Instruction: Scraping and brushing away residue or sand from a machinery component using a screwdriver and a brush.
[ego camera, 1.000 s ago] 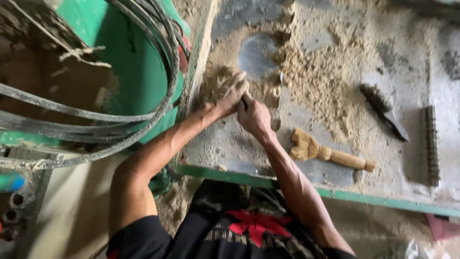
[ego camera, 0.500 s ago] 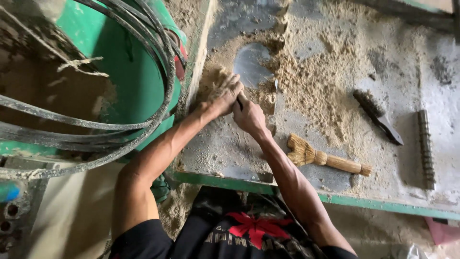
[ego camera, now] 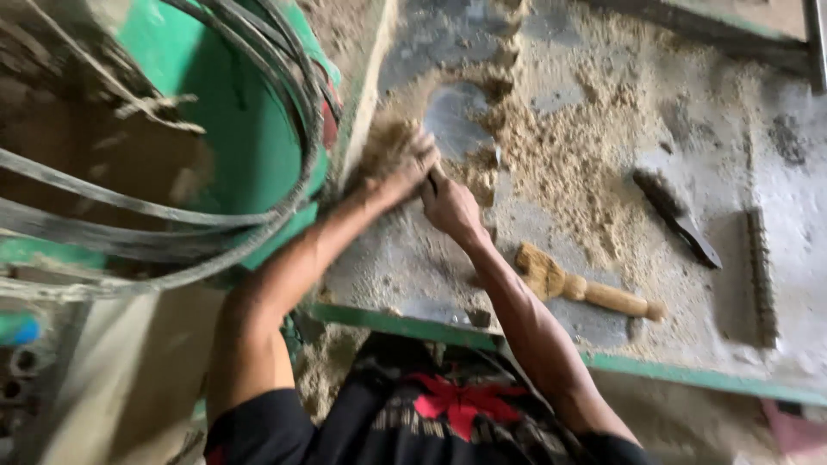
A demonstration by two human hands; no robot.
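sawdust heap (ego camera: 388,142): lying at the left edge of the grey metal table (ego camera: 413,267), beside the green machine housing (ego camera: 224,120); left hand is pressing into it
left hand (ego camera: 403,168): fingers spreading over and into the heap, palm down; seemingly raking or gathering loose dust; holding nothing solid that shows
right hand (ego camera: 450,205): closing around a thin dark tool (ego camera: 432,179), only a short tip showing above the fist, kind cannot be told; sitting just beside the left hand, almost touching; both hands are working the same spot, likely so one steadies while the other digs
bare patch (ego camera: 461,120): rounded grey area just above the hands, ringed by sawdust, looking scraped clean
table: carrying a wide scatter of sawdust toward the middle; green edge running along the near side
hand broom (ego camera: 586,288): small, straw head, wooden handle; lying flat right of the right forearm, within reach, apart from the hands
dark brush (ego camera: 676,215): flat, black, lying diagonally further right
ribbed metal bar (ego camera: 760,275): lying upright in frame near the right side, well apart from the hands
belts or cables (ego camera: 172,215): dark, looping across the green housing at left
packages, labels, signs: none readable here; only a red shape on the person's black shirt (ego camera: 465,400)
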